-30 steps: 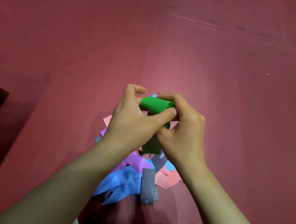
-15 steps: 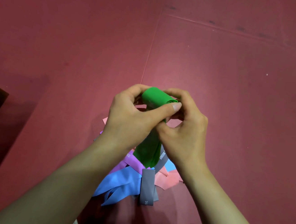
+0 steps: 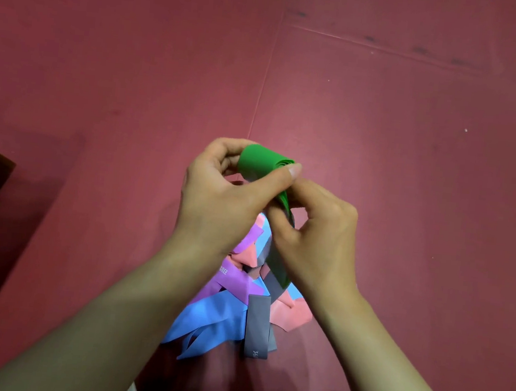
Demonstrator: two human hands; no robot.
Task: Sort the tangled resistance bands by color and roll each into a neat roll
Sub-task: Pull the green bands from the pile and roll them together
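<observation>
Left of the grip, your left hand point(image 3: 218, 198) has its fingers curled behind the green roll point(image 3: 260, 162) and its thumb laid across the front, so the coil is held firmly, clear of the floor mat point(image 3: 412, 147). Just right of that thumb and under it, your right hand point(image 3: 319, 232) pinches the green tail point(image 3: 284, 202) between thumb and fingers, close beneath the coil; how tightly, I cannot tell. From that pinch the tail hangs down to the pile beneath your wrists.

By my reading you are partway through the first roll. Several turns are wound, a length of tail is not yet taken up, and no finished roll lies anywhere in view.

Below the grip, left to right, the blue band point(image 3: 210, 320), purple band point(image 3: 235, 283), grey band point(image 3: 257, 324) and pink band point(image 3: 289, 316) lie crossed over one another, unsorted and unrolled. The tail's lower end runs beside the grey band; whether it is caught under it I cannot tell. Most of the work is left: finish green, then free and roll four more colours.
</observation>
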